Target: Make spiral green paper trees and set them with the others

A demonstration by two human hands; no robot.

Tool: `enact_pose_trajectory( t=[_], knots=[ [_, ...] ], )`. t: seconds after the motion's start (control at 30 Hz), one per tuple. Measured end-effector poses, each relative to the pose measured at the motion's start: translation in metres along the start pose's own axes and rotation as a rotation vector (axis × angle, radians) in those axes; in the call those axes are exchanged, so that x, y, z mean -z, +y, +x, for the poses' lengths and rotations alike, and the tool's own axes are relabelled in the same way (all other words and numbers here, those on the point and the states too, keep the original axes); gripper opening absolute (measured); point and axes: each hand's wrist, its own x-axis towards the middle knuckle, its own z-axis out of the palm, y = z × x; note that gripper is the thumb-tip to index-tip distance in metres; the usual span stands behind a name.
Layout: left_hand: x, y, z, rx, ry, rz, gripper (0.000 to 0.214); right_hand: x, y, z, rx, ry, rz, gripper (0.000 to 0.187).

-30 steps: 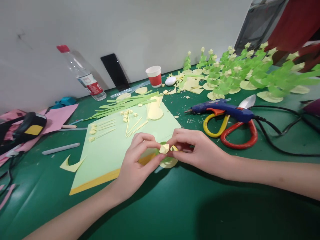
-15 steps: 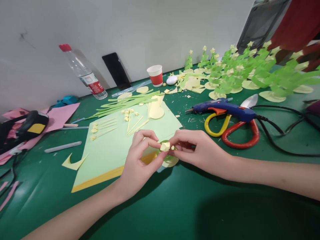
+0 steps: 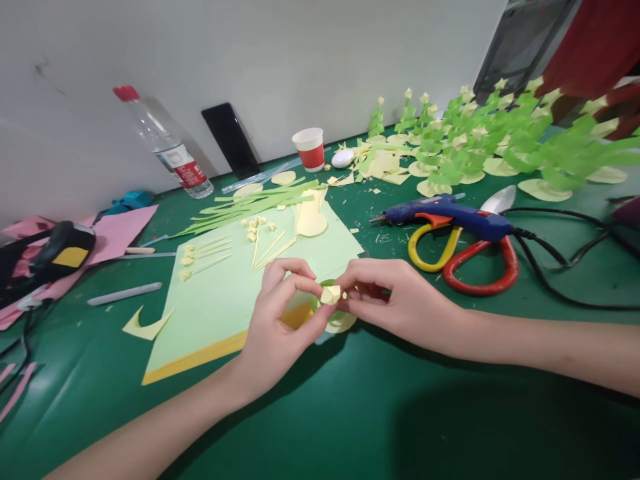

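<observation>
My left hand [image 3: 280, 320] and my right hand [image 3: 395, 303] meet over the green table, both pinched on a small paper tree [image 3: 334, 308] with a pale yellow star on top, green folds under it and a round yellow base. The piece stands at the right corner of a light green paper sheet [image 3: 225, 300] stacked on yellow sheets. Cut green strips [image 3: 250, 203], thin yellow sticks and small yellow stars [image 3: 255, 230] lie on the far part of that sheet.
A blue glue gun [image 3: 450, 217] lies across yellow-and-red scissors [image 3: 465, 260], its black cable running right. Several finished green paper trees [image 3: 480, 143] stand at the back right. A water bottle [image 3: 165, 150], phone [image 3: 230, 140] and red paper cup [image 3: 310, 150] stand by the wall.
Both hands stay pinched on the small paper tree, with only slight finger shifts. The view has drifted a little.
</observation>
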Motion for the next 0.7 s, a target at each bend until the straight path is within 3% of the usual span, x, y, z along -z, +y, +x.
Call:
enact_pose_trajectory(
  t=[0.27, 0.4, 0.47, 0.53, 0.63, 0.7],
  knots=[
    [-0.001, 0.001, 0.001, 0.011, 0.004, 0.030, 0.015, -0.002, -0.001, -0.003, -0.021, -0.015, 0.058, 0.011],
    [0.000, 0.001, 0.000, 0.007, -0.003, 0.045, 0.014, 0.021, -0.011, 0.003, -0.005, 0.056, -0.061, 0.012],
    [0.001, 0.002, 0.000, 0.009, -0.008, 0.047, 0.013, 0.043, -0.015, 0.006, -0.049, 0.099, -0.272, 0.007],
    [0.001, 0.002, 0.001, 0.015, -0.013, 0.046, 0.013, 0.066, -0.014, 0.007, -0.127, 0.114, -0.625, 0.004],
    [0.001, 0.002, 0.002, 0.028, -0.021, 0.045, 0.012, 0.092, 0.000, 0.002, -0.323, 0.150, -1.211, 0.022],
    [0.001, 0.002, 0.002, 0.034, -0.022, 0.050, 0.012, 0.102, 0.014, -0.004, -0.517, 0.074, -1.296, 0.029]
  ],
)
